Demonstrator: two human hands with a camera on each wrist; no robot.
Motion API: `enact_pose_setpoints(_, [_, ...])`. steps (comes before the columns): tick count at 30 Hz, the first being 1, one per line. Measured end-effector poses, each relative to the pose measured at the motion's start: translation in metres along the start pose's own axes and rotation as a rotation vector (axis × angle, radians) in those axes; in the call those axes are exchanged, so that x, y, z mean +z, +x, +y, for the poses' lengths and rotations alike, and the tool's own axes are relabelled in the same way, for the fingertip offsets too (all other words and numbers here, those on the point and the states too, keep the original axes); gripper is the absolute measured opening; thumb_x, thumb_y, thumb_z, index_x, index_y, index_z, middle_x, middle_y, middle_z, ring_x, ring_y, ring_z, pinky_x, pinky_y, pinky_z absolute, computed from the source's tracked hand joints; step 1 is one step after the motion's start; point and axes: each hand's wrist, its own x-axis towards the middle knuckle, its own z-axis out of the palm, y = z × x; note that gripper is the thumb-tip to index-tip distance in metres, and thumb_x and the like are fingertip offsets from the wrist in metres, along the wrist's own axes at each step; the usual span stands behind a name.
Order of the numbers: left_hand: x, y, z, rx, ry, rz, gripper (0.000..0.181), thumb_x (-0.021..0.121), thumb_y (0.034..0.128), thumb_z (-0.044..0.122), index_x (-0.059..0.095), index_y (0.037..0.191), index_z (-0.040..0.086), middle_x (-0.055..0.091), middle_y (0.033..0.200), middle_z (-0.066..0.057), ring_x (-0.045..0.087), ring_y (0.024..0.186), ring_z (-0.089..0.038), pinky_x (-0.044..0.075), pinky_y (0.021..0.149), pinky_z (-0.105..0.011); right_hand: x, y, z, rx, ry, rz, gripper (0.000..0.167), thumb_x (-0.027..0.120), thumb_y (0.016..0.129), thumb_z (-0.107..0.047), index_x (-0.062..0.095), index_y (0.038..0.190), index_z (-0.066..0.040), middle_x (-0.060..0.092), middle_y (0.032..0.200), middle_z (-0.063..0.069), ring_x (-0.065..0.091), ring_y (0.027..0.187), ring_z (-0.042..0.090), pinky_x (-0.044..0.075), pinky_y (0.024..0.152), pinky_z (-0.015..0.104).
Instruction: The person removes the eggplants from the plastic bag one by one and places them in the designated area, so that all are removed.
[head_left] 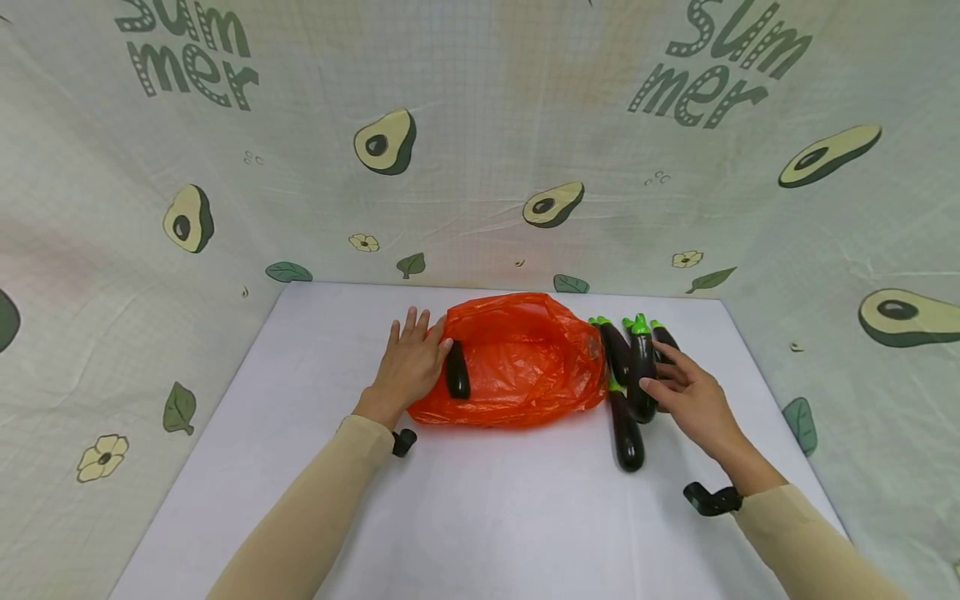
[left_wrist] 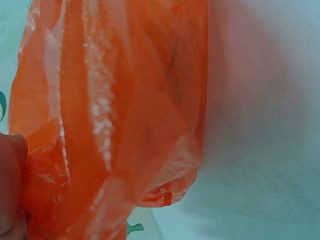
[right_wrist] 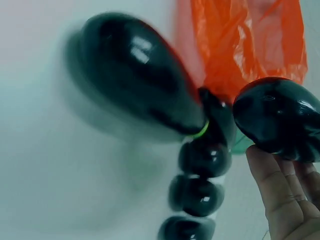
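A red plastic bag (head_left: 525, 350) lies on the table with its mouth spread, and a dark eggplant (head_left: 457, 371) shows inside its left end. At the bag's left edge my left hand (head_left: 405, 367) holds the thin plastic by the thumb; in the left wrist view the bag (left_wrist: 125, 100) hides most of that hand. My right hand (head_left: 693, 400) grips a glossy dark eggplant (head_left: 641, 375) with a green cap, thumb on one side and fingers on the other. In the right wrist view the fingers (right_wrist: 275, 185) lie against this eggplant (right_wrist: 275, 115).
Several more eggplants lie right of the bag, among them a near eggplant (head_left: 626, 429), a middle eggplant (head_left: 617, 354) and a far eggplant (head_left: 663, 335). The white table (head_left: 480, 517) is backed by a cloth (head_left: 465, 167) printed with avocados and leaves.
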Motion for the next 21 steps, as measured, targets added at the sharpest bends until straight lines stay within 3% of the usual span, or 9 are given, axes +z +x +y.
enact_pose_setpoints(10, [0.0,-0.001,-0.002,-0.001,0.009,0.008,0.061,0.036,0.1146,0.044,0.028,0.169,0.016,0.021,0.175,-0.019,0.003,0.165,-0.039,0.007,0.131,-0.061,-0.017,-0.011,0.031,0.126,-0.168,-0.083,0.075,0.065,0.106,-0.03,0.029,0.165,0.0,0.05,0.147,0.042,0.067,0.121,0.05,0.066,0.079,0.043])
enact_pose_setpoints(21, [0.002,0.0,-0.002,0.003,0.004,0.01,0.062,0.036,0.1145,0.044,0.028,0.169,0.016,0.022,0.175,-0.019,0.003,0.165,-0.039,0.005,0.132,-0.06,-0.012,-0.019,0.052,0.172,-0.181,-0.172,0.074,0.07,0.102,-0.029,0.036,0.16,0.002,0.055,0.142,0.042,0.074,0.107,0.039,0.065,0.073,0.04])
